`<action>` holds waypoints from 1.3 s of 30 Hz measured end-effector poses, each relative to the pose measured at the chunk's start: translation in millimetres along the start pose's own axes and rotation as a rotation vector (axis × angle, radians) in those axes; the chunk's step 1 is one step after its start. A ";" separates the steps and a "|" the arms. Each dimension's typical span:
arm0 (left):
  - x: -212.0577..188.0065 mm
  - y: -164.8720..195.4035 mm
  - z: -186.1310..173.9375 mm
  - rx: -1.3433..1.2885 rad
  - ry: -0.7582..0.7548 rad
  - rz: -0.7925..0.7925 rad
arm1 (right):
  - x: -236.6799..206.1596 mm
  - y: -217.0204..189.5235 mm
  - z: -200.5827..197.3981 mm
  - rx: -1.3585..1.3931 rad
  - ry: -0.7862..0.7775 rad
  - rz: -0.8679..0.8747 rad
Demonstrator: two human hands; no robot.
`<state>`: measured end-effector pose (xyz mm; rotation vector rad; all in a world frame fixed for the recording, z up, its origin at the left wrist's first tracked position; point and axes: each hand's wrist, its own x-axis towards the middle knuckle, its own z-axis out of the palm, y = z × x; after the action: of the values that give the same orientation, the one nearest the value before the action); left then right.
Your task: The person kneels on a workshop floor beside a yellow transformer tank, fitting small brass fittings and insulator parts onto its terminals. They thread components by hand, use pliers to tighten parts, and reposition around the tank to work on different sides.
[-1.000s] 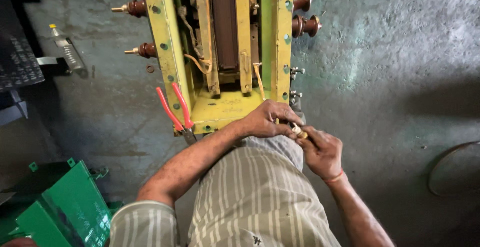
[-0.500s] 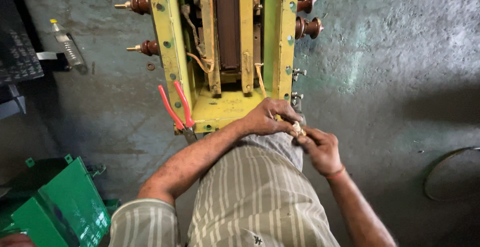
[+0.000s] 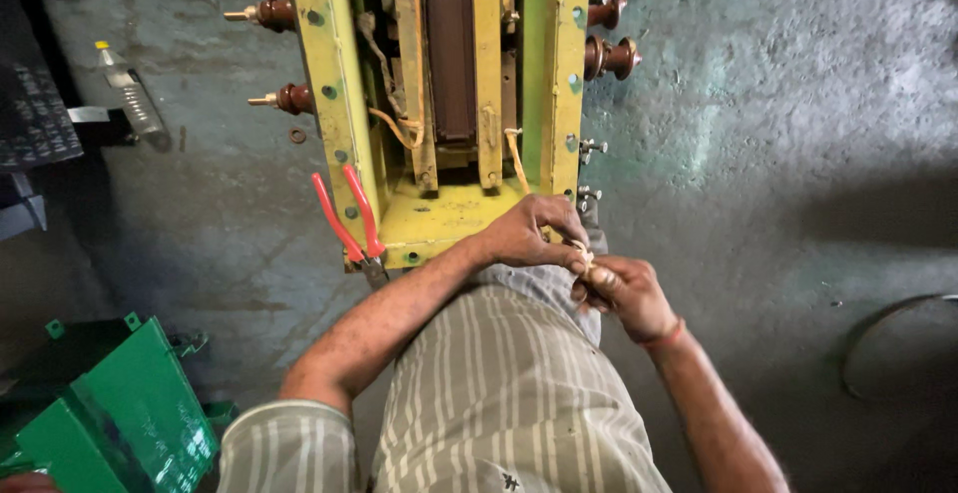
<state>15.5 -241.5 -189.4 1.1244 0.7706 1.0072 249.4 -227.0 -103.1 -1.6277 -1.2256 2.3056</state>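
Pinching a pale strip [image 3: 584,253] together, left hand [image 3: 529,234] and right hand [image 3: 624,293] both grip closed, beside the yellow frame [image 3: 439,224].

Item: small pale strip [image 3: 583,251]; looking like tape or cord, too small to tell
Position: sitting pinched between both hands, just beside the yellow-green frame [image 3: 439,224]

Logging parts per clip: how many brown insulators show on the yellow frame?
4: two on the frame's left side, upper and lower; two on its right, upper and lower. More may be cut off at the top edge.
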 end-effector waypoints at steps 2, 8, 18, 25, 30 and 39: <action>1.3 -2.2 -2.7 -0.049 -0.013 0.024 | -3.9 4.2 12.8 -0.623 0.358 -0.423; 4.4 -3.9 -2.1 0.008 -0.020 0.020 | -6.3 -1.1 16.3 -0.702 0.430 -0.657; 0.3 -12.2 -9.7 -0.003 -0.051 -0.059 | 9.5 18.0 7.5 -0.513 0.290 -0.333; 4.6 -13.7 -11.9 0.104 -0.027 0.024 | -1.3 0.6 17.4 -0.544 0.393 -0.328; 0.2 -15.8 -8.2 0.129 -0.024 0.009 | 21.2 3.3 -6.4 0.391 -0.305 0.271; 2.0 -24.4 -13.4 -0.034 -0.001 -0.029 | 18.7 17.9 18.1 -0.632 0.316 -0.509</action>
<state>10.3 -237.6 -216.5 1.0810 0.7647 0.9921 233.1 -240.6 -126.5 -1.4846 -2.0997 1.3732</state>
